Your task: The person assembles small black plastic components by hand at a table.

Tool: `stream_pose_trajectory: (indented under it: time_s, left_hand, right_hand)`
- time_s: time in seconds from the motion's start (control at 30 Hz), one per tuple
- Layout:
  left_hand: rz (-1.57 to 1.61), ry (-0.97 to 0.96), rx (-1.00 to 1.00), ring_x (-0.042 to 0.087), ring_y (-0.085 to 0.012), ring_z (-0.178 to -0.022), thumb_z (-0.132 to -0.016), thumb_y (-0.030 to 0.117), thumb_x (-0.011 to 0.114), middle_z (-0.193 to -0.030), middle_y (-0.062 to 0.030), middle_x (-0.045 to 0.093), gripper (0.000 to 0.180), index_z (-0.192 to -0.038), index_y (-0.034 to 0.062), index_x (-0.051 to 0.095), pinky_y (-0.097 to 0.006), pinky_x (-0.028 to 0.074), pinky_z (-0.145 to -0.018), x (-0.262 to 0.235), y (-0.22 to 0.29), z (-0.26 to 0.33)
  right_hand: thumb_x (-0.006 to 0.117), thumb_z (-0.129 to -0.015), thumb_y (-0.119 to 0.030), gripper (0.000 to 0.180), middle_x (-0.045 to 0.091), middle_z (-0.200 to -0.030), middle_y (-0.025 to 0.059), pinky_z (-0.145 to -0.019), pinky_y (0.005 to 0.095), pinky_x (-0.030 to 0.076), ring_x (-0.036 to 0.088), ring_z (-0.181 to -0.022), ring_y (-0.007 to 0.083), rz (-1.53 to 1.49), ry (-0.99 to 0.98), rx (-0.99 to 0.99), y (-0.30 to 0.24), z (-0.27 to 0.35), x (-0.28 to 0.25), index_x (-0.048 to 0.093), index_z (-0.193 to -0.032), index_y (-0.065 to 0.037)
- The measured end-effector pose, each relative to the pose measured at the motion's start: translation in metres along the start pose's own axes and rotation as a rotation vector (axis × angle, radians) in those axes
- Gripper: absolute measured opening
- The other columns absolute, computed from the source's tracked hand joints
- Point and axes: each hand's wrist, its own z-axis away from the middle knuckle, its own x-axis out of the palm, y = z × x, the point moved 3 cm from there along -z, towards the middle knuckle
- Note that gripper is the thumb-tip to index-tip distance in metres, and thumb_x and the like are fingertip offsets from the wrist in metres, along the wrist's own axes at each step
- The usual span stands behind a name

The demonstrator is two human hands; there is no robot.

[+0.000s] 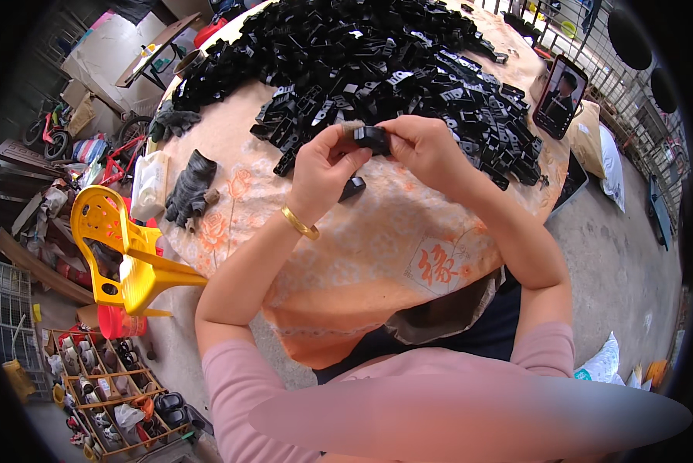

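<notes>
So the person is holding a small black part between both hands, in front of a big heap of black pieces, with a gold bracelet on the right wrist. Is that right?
Not quite: the head view shows the gold bracelet on the left wrist. The left hand and right hand do hold a small black part before a big heap of black pieces.

Our left hand (321, 171) and right hand (425, 145) near each other before us, thumbs and fingers of both drawn together in a pinch, our left forearm (263, 258) and right forearm (508, 217) bare, slanting inward from bent elbows spread wide apart.
</notes>
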Motion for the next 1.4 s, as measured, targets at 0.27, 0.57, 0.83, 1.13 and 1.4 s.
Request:
stream_pose_trajectory:
  time_s: [0.27, 0.57, 0.83, 1.13, 1.4]
  left_hand:
    - [0.272, 0.076, -0.029, 0.058, -0.0087, -0.088, -0.079, 0.001, 0.066, -0.098, -0.0054, 0.061, 0.051, -0.124, -0.0017, 0.044, -0.021, 0.048, -0.076, 0.012, 0.006, 0.004]
    - [0.157, -0.112, 0.02, 0.06, -0.0118, -0.085, -0.081, 0.002, 0.061, -0.093, -0.0076, 0.062, 0.048, -0.124, 0.002, 0.038, -0.023, 0.048, -0.078, -0.001, 0.042, 0.003]
    - [-0.847, -0.655, 0.284, 0.055, -0.0324, -0.07, -0.076, 0.018, 0.064, -0.083, -0.0155, 0.055, 0.037, -0.105, 0.0011, 0.046, -0.038, 0.045, -0.06, 0.053, 0.029, 0.055]
    - [-0.951, -0.322, 0.403, 0.052, -0.0283, -0.081, -0.078, 0.017, 0.064, -0.085, -0.0108, 0.057, 0.017, -0.09, 0.0046, 0.061, -0.036, 0.043, -0.074, 0.003, 0.045, 0.013]
    - [-1.36, -0.049, 0.274, 0.051, -0.0285, -0.086, -0.073, 0.023, 0.067, -0.088, -0.0104, 0.056, 0.031, -0.097, 0.0035, 0.061, -0.036, 0.043, -0.077, 0.005, 0.016, 0.003]
  right_hand:
    - [0.06, -0.079, -0.007, 0.026, 0.059, -0.096, 0.0115, -0.065, 0.0315, 0.05, 0.059, -0.08, 0.0261, 0.54, 0.218, -0.517, -0.023, 0.008, 0.009, 0.061, -0.105, -0.006]
    - [0.061, -0.086, -0.022, 0.048, 0.062, -0.097, 0.0073, -0.07, 0.0275, 0.05, 0.061, -0.081, 0.0147, -0.703, -0.147, 0.267, 0.004, -0.005, 0.006, 0.043, -0.127, -0.003]
    - [0.062, -0.075, -0.014, 0.013, 0.06, -0.077, 0.0105, -0.063, 0.0329, 0.049, 0.06, -0.071, 0.0272, 0.664, -0.06, -0.19, -0.005, -0.002, -0.012, 0.064, -0.084, -0.006]
    - [0.055, -0.068, 0.0, 0.027, 0.06, -0.092, 0.0087, -0.081, 0.0349, 0.046, 0.055, -0.094, 0.027, 0.814, -0.356, 0.042, 0.006, 0.005, -0.031, 0.065, -0.093, -0.006]
    - [0.05, -0.067, 0.004, 0.029, 0.061, -0.091, 0.0146, -0.077, 0.0375, 0.047, 0.058, -0.087, 0.0321, 0.648, -0.337, -0.04, 0.008, 0.005, -0.024, 0.065, -0.092, -0.002]
